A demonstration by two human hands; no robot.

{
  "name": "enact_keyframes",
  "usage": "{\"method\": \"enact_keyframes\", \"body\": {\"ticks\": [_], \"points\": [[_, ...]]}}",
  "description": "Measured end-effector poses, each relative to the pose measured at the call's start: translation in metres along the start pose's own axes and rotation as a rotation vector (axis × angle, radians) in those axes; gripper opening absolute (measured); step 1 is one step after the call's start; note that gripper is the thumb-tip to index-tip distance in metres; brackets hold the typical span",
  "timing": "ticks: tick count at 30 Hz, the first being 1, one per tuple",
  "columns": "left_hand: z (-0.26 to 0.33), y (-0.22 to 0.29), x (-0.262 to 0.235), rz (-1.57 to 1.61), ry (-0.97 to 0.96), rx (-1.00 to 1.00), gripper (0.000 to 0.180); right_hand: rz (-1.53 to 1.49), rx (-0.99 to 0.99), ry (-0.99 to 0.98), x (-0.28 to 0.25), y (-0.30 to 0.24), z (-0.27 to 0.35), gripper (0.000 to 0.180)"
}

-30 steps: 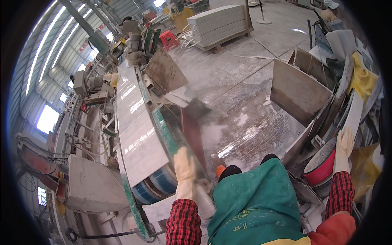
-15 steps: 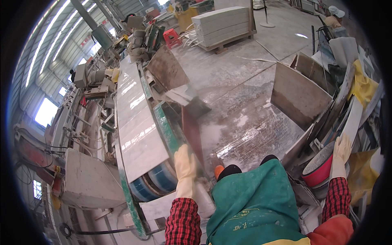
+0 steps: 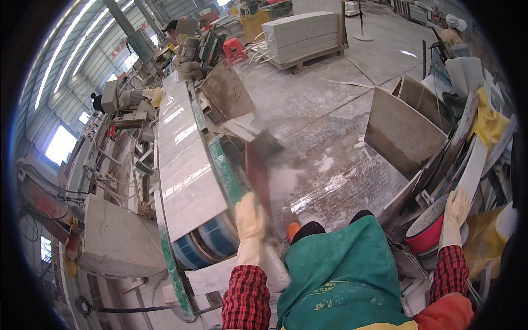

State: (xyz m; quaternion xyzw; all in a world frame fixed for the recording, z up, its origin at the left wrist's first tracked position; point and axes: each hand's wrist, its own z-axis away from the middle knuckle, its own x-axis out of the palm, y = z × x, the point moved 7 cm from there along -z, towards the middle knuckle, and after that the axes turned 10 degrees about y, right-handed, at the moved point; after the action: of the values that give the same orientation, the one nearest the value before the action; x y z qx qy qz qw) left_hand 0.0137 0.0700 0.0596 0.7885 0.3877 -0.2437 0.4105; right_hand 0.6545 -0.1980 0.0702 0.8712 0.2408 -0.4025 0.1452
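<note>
My left hand [image 3: 251, 228], in a cream rubber glove, rests on the near end of the green side rail [image 3: 223, 165] of a roller conveyor. Its fingers lie along the rail, holding nothing that I can see. Beside it, thin polished white stone slabs [image 3: 190, 181] lie in a row on the conveyor belt, whose blue end roller [image 3: 217, 236] shows below them. My right hand [image 3: 456, 212], gloved alike, hangs at the right with fingers stretched out, next to a red round tub [image 3: 426, 237] and a long pale strip [image 3: 474, 168]. Whether it touches them I cannot tell.
Brown boards [image 3: 404, 135] lean at the right before a pile of scraps with a yellow cloth [image 3: 489, 118]. A stack of white slabs [image 3: 302, 38] stands on a pallet ahead, near a red stool [image 3: 235, 50]. Another person [image 3: 454, 30] is at the far right.
The view has tilted slightly. My right hand has come down a little beside the tub. My left hand stays on the rail; the slabs look the same.
</note>
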Motion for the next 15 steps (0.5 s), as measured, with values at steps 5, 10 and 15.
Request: {"method": "enact_keyframes", "body": {"ticks": [5, 10, 15], "points": [[0.001, -0.002, -0.002, 0.009, 0.017, -0.002, 0.043, 0.007, 0.000, -0.014, -0.009, -0.008, 0.004, 0.043], [0.001, -0.002, -0.002, 0.019, 0.023, -0.008, 0.043, -0.024, -0.002, -0.020, -0.012, -0.011, 0.009, 0.043], [0.000, -0.001, -0.002, 0.019, 0.014, -0.028, 0.043, -0.026, -0.032, 0.048, -0.009, -0.008, 0.017, 0.043]]}}
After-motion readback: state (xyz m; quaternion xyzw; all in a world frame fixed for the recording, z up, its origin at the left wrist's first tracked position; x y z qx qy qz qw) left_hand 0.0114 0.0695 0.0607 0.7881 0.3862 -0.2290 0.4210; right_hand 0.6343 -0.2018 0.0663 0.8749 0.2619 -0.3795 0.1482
